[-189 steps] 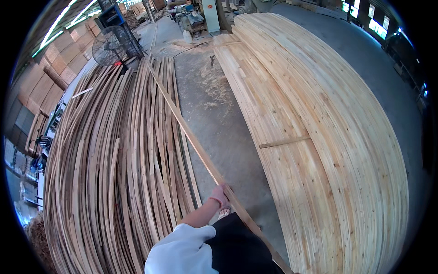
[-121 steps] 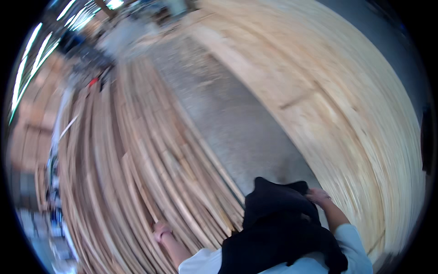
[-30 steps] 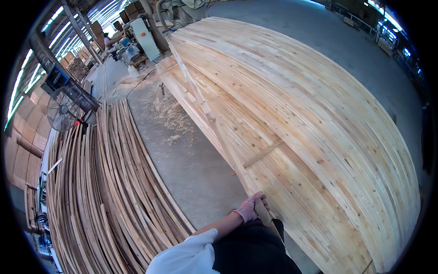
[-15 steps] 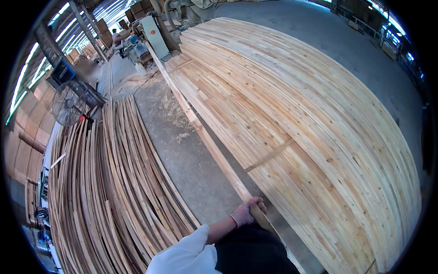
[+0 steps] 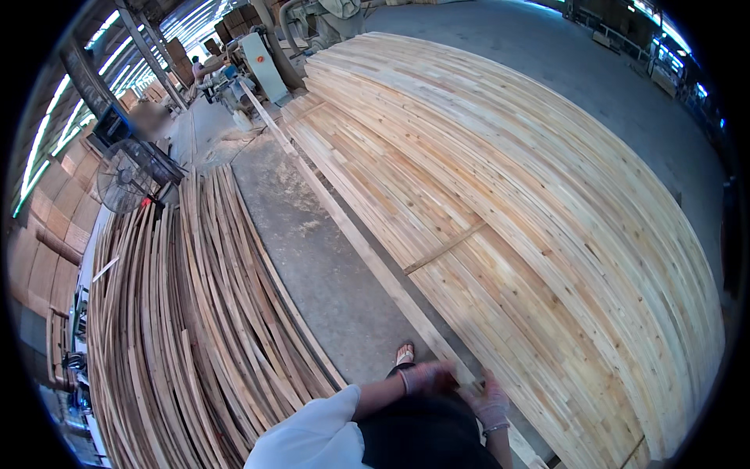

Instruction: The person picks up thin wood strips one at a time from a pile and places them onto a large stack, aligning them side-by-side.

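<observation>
A long, pale wooden strip (image 5: 367, 255) runs from the machine at the back toward my lap, along the left side of a wide stack of boards. My left hand (image 5: 428, 377), in a pinkish work glove, is beside the near part of this strip, its fingers smeared by motion. Over the strip's near end, my right hand (image 5: 490, 404), gloved too, shows thumb and fingers spread apart. Whether either hand touches the wood cannot be told.
Many thin wooden strips (image 5: 211, 297) lie in a pile at left. The wide stack of pale boards (image 5: 508, 203) fills the right. Further off stand a woodworking machine (image 5: 264, 69), a fan (image 5: 125, 181) and a person (image 5: 197, 69). Sawdust (image 5: 293, 187) covers part of the floor.
My left hand gripped the strip and has come off that grip, moving slightly down. My right hand has come into view. The strip now lies lower, closer along the board stack.
</observation>
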The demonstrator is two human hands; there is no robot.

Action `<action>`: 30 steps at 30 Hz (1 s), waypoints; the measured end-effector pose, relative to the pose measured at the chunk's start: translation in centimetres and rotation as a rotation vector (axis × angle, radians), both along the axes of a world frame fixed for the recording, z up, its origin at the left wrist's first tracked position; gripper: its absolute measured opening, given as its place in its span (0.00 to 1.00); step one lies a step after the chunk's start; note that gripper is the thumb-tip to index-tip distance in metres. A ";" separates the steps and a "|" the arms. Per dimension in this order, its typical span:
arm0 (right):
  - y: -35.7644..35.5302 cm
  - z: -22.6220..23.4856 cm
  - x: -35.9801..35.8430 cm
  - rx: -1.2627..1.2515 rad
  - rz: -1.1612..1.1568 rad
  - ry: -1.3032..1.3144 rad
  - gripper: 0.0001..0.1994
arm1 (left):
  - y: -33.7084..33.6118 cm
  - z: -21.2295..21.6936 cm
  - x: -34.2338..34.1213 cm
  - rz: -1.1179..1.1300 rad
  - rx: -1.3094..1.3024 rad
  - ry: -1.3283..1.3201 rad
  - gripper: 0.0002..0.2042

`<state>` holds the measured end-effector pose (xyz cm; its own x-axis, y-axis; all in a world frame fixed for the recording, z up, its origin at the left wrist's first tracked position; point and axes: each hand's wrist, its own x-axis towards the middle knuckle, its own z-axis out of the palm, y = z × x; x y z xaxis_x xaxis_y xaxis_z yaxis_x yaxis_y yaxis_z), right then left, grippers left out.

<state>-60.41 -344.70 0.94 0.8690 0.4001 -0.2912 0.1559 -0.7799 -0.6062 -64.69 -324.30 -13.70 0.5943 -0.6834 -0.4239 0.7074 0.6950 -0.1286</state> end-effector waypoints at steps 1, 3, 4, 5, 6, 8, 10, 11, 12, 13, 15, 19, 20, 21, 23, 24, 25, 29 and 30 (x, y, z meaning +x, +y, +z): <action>0.8 0.0 0.1 0.080 -0.008 0.023 0.38 | -0.4 1.0 -0.1 0.007 0.110 0.010 0.25; 1.6 1.2 0.2 0.197 -0.046 -0.026 0.33 | 0.0 6.4 0.0 0.027 0.336 0.028 0.25; 0.2 1.4 -0.1 0.188 -0.052 -0.011 0.31 | 0.4 9.2 0.2 0.041 0.443 0.037 0.25; -2.2 1.0 -0.1 0.177 -0.056 -0.001 0.29 | 1.9 9.8 0.5 0.137 0.513 0.003 0.23; -5.0 0.7 -0.3 0.164 -0.069 0.009 0.27 | 3.3 10.2 1.0 0.224 0.584 -0.034 0.21; -12.6 0.2 -2.4 0.104 -0.282 0.097 0.18 | 7.0 8.6 2.5 0.314 0.641 -0.018 0.20; -25.6 -4.2 -4.4 -0.402 -0.239 0.090 0.18 | 11.1 10.4 4.6 0.408 0.789 -0.004 0.17; -23.3 3.7 -3.3 -0.423 -0.260 0.365 0.33 | 13.9 11.7 5.1 0.475 0.862 -0.006 0.15; -26.7 4.7 -5.3 -0.463 -0.348 0.375 0.31 | 15.1 13.9 6.8 0.570 0.888 0.035 0.14; -29.2 4.8 -6.8 -0.495 -0.428 0.383 0.29 | 16.3 16.0 8.3 0.672 0.920 0.077 0.13; -27.7 7.5 -6.7 -0.147 -0.500 0.305 0.29 | 19.9 17.4 10.3 0.905 0.862 0.077 0.13; -20.1 6.9 -5.8 0.030 -0.594 0.248 0.21 | 28.5 15.5 15.2 1.127 0.774 0.021 0.13; -18.1 6.3 -5.5 0.157 -0.674 0.250 0.19 | 30.6 15.2 16.3 1.137 0.765 0.040 0.13; -12.2 10.4 -3.3 0.178 -0.695 0.281 0.15 | 32.8 15.0 17.1 1.155 0.766 0.061 0.13; -8.4 10.4 -1.9 0.208 -0.666 0.183 0.16 | 36.2 14.2 19.4 1.187 0.823 0.072 0.14; -6.3 10.3 -1.0 0.228 -0.644 0.137 0.17 | 38.9 13.7 20.3 1.197 0.850 0.053 0.15; -2.7 11.9 0.4 0.075 -0.618 0.161 0.19 | 41.5 13.0 21.3 1.196 0.877 0.038 0.15; 6.1 10.3 3.4 0.085 -0.590 0.140 0.21 | 49.5 13.2 22.5 1.276 0.892 0.014 0.22; 8.6 10.5 3.8 0.056 -0.567 0.133 0.21 | 50.6 12.8 22.8 1.352 0.823 0.004 0.24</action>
